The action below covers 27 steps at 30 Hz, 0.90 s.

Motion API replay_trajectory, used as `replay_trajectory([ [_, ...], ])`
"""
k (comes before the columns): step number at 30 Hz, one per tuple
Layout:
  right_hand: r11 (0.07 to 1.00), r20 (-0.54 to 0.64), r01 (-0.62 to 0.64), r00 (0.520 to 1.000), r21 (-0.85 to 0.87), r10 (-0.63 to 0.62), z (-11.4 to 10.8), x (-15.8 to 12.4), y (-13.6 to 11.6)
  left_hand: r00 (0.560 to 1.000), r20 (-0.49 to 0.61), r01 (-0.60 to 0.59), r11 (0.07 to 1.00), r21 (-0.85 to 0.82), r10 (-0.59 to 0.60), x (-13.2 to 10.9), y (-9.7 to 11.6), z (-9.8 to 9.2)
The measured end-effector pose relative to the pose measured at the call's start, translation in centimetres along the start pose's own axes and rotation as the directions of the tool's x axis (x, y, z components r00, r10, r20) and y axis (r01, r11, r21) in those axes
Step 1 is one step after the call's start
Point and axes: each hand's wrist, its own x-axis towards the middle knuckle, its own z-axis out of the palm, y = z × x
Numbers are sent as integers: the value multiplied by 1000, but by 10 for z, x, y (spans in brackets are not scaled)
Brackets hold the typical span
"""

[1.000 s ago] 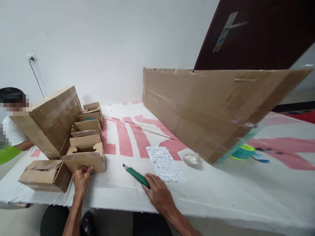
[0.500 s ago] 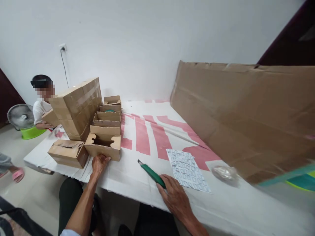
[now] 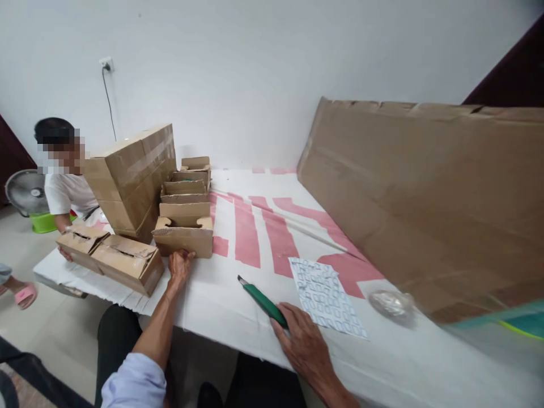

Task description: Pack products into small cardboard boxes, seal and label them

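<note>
My left hand [image 3: 180,268] presses bent fingers against the lower front of an open cardboard box [image 3: 183,242]; the fingertips are partly hidden. The box's flap stands up at the back, and its notched side flaps show inside. In my right hand [image 3: 304,340] is a green utility knife [image 3: 262,302], its short blade out and pointing away to the left. The knife lies low over the white cloth. Just left of my left hand sits a closed carton [image 3: 124,262] with a torn top seam, end to end with a similar carton [image 3: 80,243].
A co-worker's hand [image 3: 65,254] touches the far-left carton. Taped cartons [image 3: 131,175] are stacked behind, beside a row of open boxes [image 3: 187,187]. On the right are a patterned sheet [image 3: 325,294], a clear plastic bundle [image 3: 391,306] and a large cardboard panel [image 3: 416,198].
My left hand has pushed the open box slightly away, towards the row behind. A co-worker has set a second carton against the closed one on the left. My right hand stays put with the knife.
</note>
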Motion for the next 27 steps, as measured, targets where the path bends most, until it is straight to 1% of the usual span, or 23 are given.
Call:
replay_trajectory([
  [3,1000,-13,17,1000,-13,-17,-2,2,-1,1000,3,-3,1000,-5,3,10,-2,-2],
  [6,1000,-24,19,1000,-13,-19,-3,3,-3,999,-35,4,1000,-5,-4,13,-8,-4],
  [9,1000,-22,12,1000,-8,-12,-4,4,-4,997,-69,20,1000,-2,-20,20,-10,0],
  [14,1000,-8,6,1000,-28,-6,-4,3,-4,995,-84,45,999,4,-45,47,-3,7],
  [21,999,23,-49,999,-12,49,2,0,-1,999,-22,37,999,2,-37,84,10,9],
  [27,998,18,-60,998,-10,61,4,0,-1,999,33,-6,999,-47,8,106,17,8],
])
